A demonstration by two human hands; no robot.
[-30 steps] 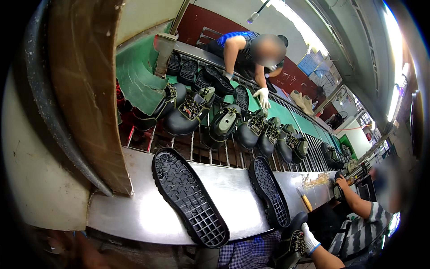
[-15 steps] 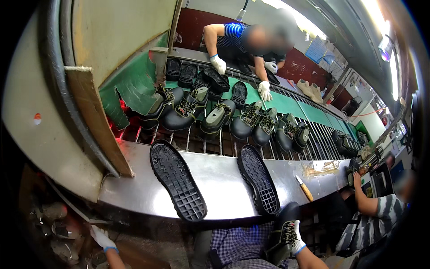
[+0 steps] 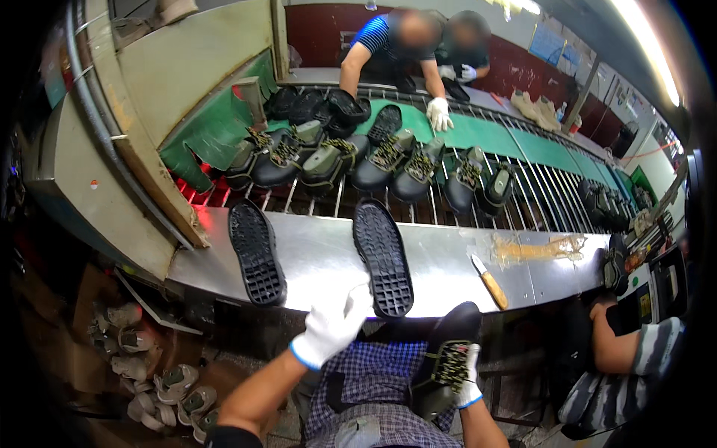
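My right hand [image 3: 469, 382], in a white glove, grips a black shoe [image 3: 457, 327] with dark speckled laces over my lap, toe pointing away from me. My left hand [image 3: 333, 322], also gloved, reaches over the table's near edge with its fingers stretched out. Its fingertips come up beside the lower left edge of a black shoe sole [image 3: 384, 257], tread up; whether they touch it I cannot tell. To the left, a second black sole [image 3: 255, 254] lies tread up on the metal table [image 3: 317, 257].
A knife [image 3: 489, 281] with a wooden handle lies at the right. Behind the table, several black shoes [image 3: 373, 164] stand on a conveyor of metal rods [image 3: 523, 194]. Across it a co-worker's gloved hand [image 3: 439, 113] reaches over. Pale shoes [image 3: 179, 382] lie low at the left.
My left hand has come from the low left up to the right-hand sole. The shoe stays in my right hand. The view has shifted, and the co-worker's arms have moved slightly.
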